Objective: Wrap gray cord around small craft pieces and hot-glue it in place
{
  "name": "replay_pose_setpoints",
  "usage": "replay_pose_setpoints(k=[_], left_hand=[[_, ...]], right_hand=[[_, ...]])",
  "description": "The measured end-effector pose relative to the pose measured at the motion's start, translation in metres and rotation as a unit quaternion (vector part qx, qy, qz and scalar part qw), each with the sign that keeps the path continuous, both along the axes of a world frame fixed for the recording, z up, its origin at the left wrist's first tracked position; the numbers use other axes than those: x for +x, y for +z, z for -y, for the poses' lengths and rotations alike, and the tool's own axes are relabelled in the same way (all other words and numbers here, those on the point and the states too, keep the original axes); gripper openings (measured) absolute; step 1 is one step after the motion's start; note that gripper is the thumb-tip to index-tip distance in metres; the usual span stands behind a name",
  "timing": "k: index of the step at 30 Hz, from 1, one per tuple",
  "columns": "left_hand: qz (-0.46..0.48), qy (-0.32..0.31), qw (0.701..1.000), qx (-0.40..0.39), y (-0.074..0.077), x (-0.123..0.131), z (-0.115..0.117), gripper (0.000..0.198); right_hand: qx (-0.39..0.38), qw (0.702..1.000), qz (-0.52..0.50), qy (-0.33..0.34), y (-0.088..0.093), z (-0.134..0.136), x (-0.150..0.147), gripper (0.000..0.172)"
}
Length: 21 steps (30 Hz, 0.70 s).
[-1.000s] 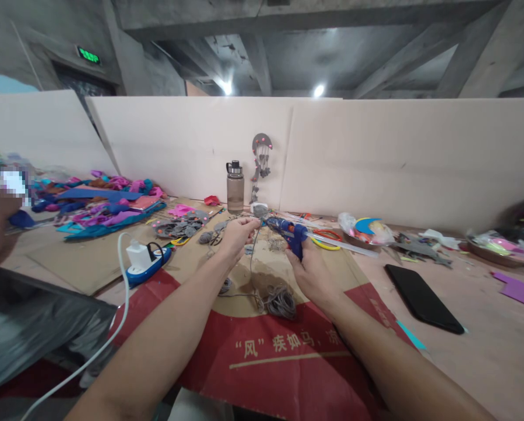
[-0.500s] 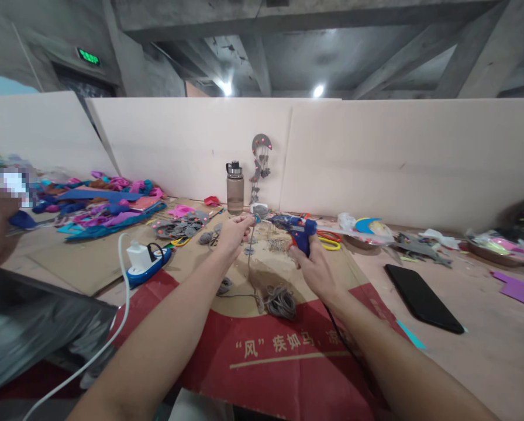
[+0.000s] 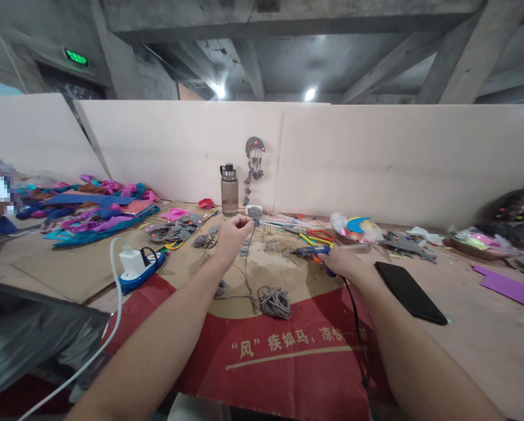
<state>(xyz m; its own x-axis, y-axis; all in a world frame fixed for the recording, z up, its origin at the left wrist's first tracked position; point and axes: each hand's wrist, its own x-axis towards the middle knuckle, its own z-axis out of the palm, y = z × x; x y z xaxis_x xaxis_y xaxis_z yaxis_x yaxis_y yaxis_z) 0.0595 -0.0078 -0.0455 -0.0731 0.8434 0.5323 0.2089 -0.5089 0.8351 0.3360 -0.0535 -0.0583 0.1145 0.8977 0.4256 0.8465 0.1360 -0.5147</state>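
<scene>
Pinched between thumb and fingertips of the left hand (image 3: 232, 232) is the top end of a thin grey cord (image 3: 247, 264), held up above the table. It hangs down to a loose grey coil (image 3: 276, 301) lying on the red-and-tan printed cardboard sheet (image 3: 288, 356). The right hand (image 3: 347, 263) seems closed around the handle of a blue hot-glue gun (image 3: 309, 251), though the handle itself is hidden. The gun sits low over the cardboard, nozzle pointing left, its black cable (image 3: 354, 316) trailing along the forearm. A flat black phone (image 3: 409, 285) lies just beside that hand.
</scene>
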Motion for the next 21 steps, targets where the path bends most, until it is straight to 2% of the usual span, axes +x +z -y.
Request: replay_pose_setpoints(k=[2,4,6,8,11,12,13,14,15,19,21], left_hand=[[-0.041,0.022,0.999,0.027,0.001,0.003,0.005,0.018],[-0.083,0.035,0.994,0.059,0.002,0.007,0.011,0.015],[-0.126,0.038,0.987,0.096,0.001,0.011,0.017,0.012],[-0.167,0.036,0.976,0.133,0.0,0.015,0.022,0.01],[-0.201,0.036,0.966,0.159,-0.001,0.017,0.026,0.009],[-0.202,0.037,0.967,0.154,-0.001,0.018,0.026,0.009],[-0.197,0.037,0.97,0.139,-0.001,0.019,0.026,0.01],[-0.189,0.033,0.975,0.115,0.0,0.019,0.026,0.011],[-0.177,0.024,0.98,0.087,0.0,0.02,0.025,0.012],[-0.139,-0.032,0.99,-0.005,0.002,0.022,0.025,0.015],[-0.135,-0.052,0.989,-0.021,0.003,0.022,0.027,0.015]], right_hand=[[0.036,0.999,-0.025,-0.032,0.002,0.004,-0.014,0.012],[0.077,0.991,-0.1,-0.036,0.002,0.008,-0.039,0.012],[0.061,0.966,-0.242,0.062,0.001,0.01,-0.071,0.016],[0.014,0.889,-0.428,0.161,-0.002,0.011,-0.101,0.031],[-0.045,0.772,-0.583,0.247,-0.005,0.012,-0.128,0.049],[-0.058,0.751,-0.605,0.26,-0.005,0.013,-0.131,0.05],[-0.067,0.742,-0.612,0.263,-0.005,0.013,-0.131,0.05],[-0.066,0.749,-0.608,0.255,-0.005,0.013,-0.13,0.049],[-0.054,0.77,-0.59,0.238,-0.005,0.012,-0.127,0.045],[0.034,0.892,-0.422,0.162,-0.003,0.008,-0.114,0.021],[0.072,0.931,-0.328,0.144,-0.001,0.008,-0.11,0.014]])
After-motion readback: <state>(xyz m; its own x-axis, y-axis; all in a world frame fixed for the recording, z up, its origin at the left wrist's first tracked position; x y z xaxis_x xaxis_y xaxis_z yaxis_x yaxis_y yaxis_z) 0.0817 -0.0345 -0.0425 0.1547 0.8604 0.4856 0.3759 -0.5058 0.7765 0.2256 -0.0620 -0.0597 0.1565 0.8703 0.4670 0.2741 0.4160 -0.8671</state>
